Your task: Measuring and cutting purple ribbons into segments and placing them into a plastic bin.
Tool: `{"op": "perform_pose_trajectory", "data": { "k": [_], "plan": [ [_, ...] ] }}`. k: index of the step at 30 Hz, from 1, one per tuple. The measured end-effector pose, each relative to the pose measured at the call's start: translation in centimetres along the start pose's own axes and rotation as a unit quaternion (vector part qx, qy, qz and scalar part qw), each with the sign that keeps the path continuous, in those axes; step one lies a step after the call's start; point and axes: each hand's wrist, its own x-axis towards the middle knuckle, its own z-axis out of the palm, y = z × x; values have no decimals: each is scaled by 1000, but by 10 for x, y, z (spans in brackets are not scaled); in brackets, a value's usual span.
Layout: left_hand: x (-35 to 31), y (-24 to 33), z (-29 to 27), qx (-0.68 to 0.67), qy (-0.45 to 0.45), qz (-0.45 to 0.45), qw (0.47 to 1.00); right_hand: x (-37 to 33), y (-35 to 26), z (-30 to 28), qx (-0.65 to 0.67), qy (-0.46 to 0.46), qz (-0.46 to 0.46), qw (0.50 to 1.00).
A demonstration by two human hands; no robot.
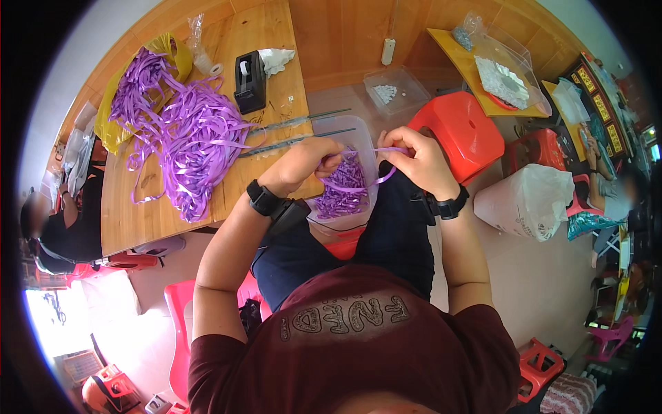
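Observation:
My left hand (pixel 312 161) is closed, its fingers pinched over the near-left side of a clear plastic bin (pixel 371 132). My right hand (pixel 422 160) pinches a purple ribbon (pixel 381 181), which loops down between the two hands. The left fingers appear to hold the ribbon's other part, though the grip itself is partly hidden. Below the hands, the bin holds a heap of small folded purple ribbon pieces (pixel 343 188). On the wooden table (pixel 269 186) to the left lies a large tangle of loose purple ribbon (pixel 200 141).
A yellow bag (pixel 110 123) with more ribbon and a black tape dispenser (pixel 249 83) are on the table. Two thin dark rods (pixel 303 138) reach past its edge toward the bin. Red stools (pixel 458 134) and a white sack (pixel 527 200) stand at right. Other people sit at both sides.

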Motion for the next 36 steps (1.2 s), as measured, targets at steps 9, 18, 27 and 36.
{"op": "perform_pose_trajectory", "data": {
  "k": [9,18,27,36],
  "plan": [
    [-13,25,24,155,-59,63,984,-4,7,-39,281,-189,172,925],
    [-12,20,40,116,-41,91,988,-5,-14,1,64,-88,-42,993],
    [-12,15,36,51,-14,64,997,-6,-25,24,232,-91,40,968],
    [2,-17,30,302,92,84,945,26,45,29,-23,102,-41,994]
  ]
}}
